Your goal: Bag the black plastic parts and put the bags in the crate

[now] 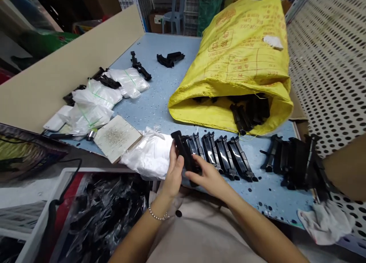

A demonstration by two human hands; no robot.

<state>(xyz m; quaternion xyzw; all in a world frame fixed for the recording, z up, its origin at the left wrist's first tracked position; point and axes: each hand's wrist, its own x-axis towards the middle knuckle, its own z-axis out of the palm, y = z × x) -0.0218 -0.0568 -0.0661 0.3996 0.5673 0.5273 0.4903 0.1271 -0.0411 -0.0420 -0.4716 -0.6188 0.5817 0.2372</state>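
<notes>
My left hand (174, 175) and my right hand (207, 176) are both closed around one long black plastic part (183, 150) at the front edge of the table. The left holds its near left side; the right grips it from the right, lower down. Just to the right, a row of similar black plastic parts (225, 154) lies side by side on the blue table top (160, 91). Close to my left hand is a white plastic bag bundle (150, 152). My fingers hide some of the held part.
A yellow woven sack (243, 49) lies with its mouth toward me, black parts inside. More black parts (294, 160) are piled at right by a rag (327, 221). Left are bundled clear bags (97, 97), a hammer (74, 136), a board (116, 137) and a crate (64, 175) of bagged parts below.
</notes>
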